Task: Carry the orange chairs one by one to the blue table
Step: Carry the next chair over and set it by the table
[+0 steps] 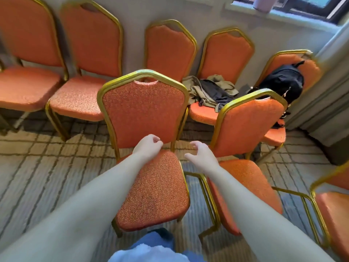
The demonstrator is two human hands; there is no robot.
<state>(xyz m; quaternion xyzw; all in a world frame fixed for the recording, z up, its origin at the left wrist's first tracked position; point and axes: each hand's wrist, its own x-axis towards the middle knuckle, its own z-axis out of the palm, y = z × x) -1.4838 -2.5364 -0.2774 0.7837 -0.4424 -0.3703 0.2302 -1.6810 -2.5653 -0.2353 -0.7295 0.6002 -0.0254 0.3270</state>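
Note:
An orange chair (145,114) with a gold metal frame stands right in front of me, its seat toward me. My left hand (148,146) hovers over the back of the seat, fingers loosely curled, holding nothing. My right hand (202,156) is spread in the gap to the right of this chair, also holding nothing. A second orange chair (247,127) stands just to the right, turned slightly. The blue table is not in view.
Several more orange chairs (90,53) line the wall behind. One holds folded clothes (209,91), another a black backpack (283,82). Another chair (332,210) sits at the right edge. A curtain (328,87) hangs at right. Patterned carpet (43,167) covers the floor.

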